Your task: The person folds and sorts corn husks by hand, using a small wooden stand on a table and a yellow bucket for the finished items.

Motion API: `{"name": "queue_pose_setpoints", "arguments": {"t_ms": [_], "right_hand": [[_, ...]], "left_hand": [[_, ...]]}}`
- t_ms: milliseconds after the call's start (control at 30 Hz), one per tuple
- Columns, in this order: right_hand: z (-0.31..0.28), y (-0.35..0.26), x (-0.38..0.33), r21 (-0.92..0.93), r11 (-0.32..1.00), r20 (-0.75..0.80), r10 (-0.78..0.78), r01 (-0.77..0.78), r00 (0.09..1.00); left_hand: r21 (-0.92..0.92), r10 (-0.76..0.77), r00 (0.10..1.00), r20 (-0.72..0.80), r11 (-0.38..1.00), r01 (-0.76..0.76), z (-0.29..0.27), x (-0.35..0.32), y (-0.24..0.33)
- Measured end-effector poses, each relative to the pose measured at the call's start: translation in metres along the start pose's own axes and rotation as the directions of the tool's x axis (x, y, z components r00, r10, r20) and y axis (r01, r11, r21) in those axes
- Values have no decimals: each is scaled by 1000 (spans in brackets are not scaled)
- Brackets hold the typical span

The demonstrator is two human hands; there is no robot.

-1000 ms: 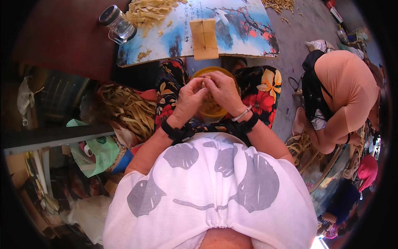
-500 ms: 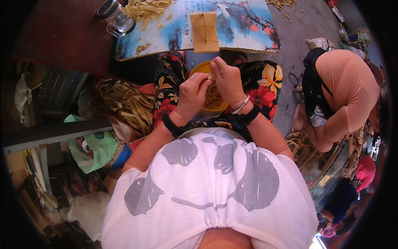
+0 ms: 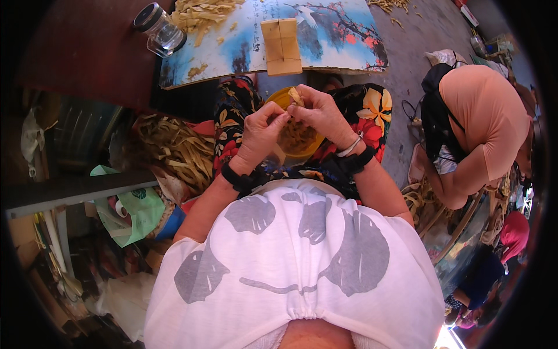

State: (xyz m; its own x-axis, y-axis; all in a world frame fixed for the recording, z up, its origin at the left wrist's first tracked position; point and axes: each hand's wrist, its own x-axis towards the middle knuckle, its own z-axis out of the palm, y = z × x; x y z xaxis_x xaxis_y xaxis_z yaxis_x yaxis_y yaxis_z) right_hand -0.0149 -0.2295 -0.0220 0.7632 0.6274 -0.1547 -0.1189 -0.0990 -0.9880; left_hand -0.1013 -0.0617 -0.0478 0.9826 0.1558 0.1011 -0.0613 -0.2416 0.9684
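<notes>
Over a yellow tub (image 3: 311,152) between my knees, both my hands are raised close together. My right hand (image 3: 324,115) pinches a small folded piece of tan strip (image 3: 295,96), which pokes up above the fingertips. Beside it my left hand (image 3: 260,129) is closed, thumb against forefinger, its tips almost at the right thumb. Whatever the left fingers hold is too small to make out. Inside the tub lie many small tan pieces (image 3: 295,138).
A painted board (image 3: 244,41) ahead carries a wooden block (image 3: 281,47), a heap of tan strips (image 3: 200,14) and a lidded glass jar (image 3: 161,30). More long strips (image 3: 174,142) lie left, near a green bag (image 3: 131,212). Another person (image 3: 482,122) bends over at right.
My hands have parted slightly and the left has lowered a little. The folded tan piece now shows above my right fingertips. The view has shifted slightly.
</notes>
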Motion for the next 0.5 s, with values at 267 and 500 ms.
{"name": "queue_pose_setpoints", "arguments": {"t_ms": [267,500], "right_hand": [[-1,22,-10,94,994,18,-54,52,998],[-10,-4,-12,248,966,34,63,-69,997]], "left_hand": [[55,-11,1000,25,998,10,-5,-9,10],[-23,-56,994,96,998,58,-12,0,18]]}}
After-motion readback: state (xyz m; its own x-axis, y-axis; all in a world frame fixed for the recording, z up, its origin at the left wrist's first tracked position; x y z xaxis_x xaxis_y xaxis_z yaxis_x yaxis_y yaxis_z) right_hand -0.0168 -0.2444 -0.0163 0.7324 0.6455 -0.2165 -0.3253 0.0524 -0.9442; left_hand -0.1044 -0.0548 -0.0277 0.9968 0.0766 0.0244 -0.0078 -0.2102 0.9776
